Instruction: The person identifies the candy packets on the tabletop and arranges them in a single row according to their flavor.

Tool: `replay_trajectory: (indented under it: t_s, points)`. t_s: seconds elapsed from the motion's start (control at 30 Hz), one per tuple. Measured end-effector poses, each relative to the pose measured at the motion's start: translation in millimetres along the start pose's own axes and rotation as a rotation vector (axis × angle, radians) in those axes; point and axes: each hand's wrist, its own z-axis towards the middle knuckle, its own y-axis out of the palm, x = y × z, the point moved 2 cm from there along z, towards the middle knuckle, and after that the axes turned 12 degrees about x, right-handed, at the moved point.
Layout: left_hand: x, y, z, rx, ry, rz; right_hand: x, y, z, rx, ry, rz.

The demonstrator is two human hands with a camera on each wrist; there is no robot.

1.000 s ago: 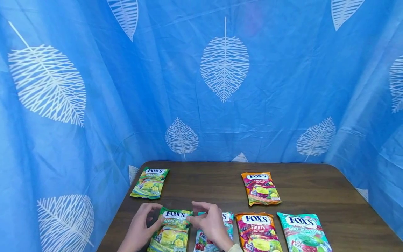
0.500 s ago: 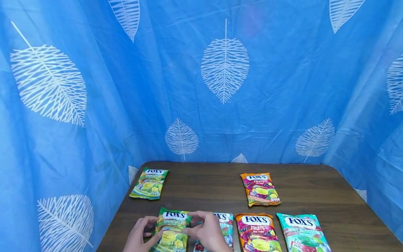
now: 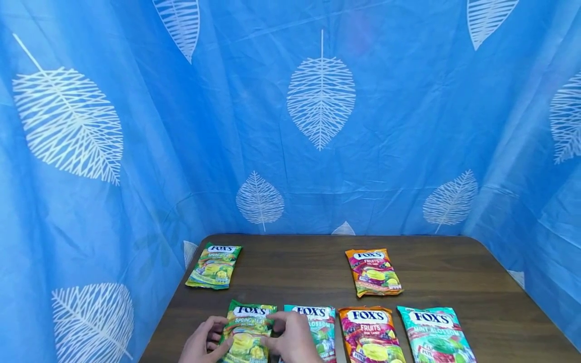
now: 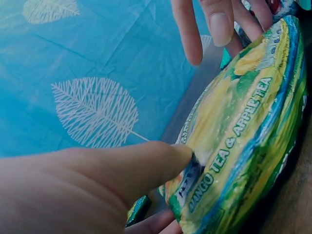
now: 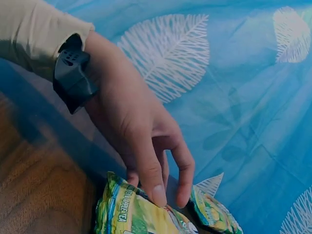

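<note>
A green and yellow Fox's Spring Tea candy packet [image 3: 247, 335] lies face up at the near left of the table, with a hand at each side. The left hand [image 3: 202, 342] has its thumb on the packet's left front; its other fingers curl by that edge, partly hidden in the left wrist view. At the opposite edge, the right hand [image 3: 292, 339] holds its thumb against the packet, with the index finger near the top corner. Close beside it is a turquoise candy packet [image 3: 328, 335], partly covered by the right hand.
An orange Fruits candy packet [image 3: 372, 335] and a turquoise Mint Blossom packet [image 3: 438, 335] continue the front row. Farther back lie another Spring Tea packet [image 3: 214, 267] and another Fruits packet [image 3: 374, 272]. Blue leaf-print curtain [image 3: 317, 191] surrounds the brown table [image 3: 295, 267].
Both hands have drawn closer in around the Spring Tea packet, the right hand shifting left and down along its edge. The packets themselves have hardly moved.
</note>
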Motion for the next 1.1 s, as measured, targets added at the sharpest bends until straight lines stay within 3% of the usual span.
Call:
replay_trajectory:
  t_s: [0.2,0.5,0.7,1.1]
  points:
    - [1.5,2.6,0.0,0.0,0.0,-0.016,2.7,6.0,1.5,-0.024,0.014,-0.014]
    - [3.7,4.9,-0.6,0.028,-0.01,0.009,2.0,11.9,-0.5,0.018,-0.027,-0.037]
    - [3.9,6.1,0.5,0.02,-0.004,0.02,4.7,17.4,-2.1,0.01,0.021,-0.013]
    - [-0.3,7.2,-1.1,0.025,0.001,-0.04,13.5,21.2,3.0,0.004,-0.021,0.006]
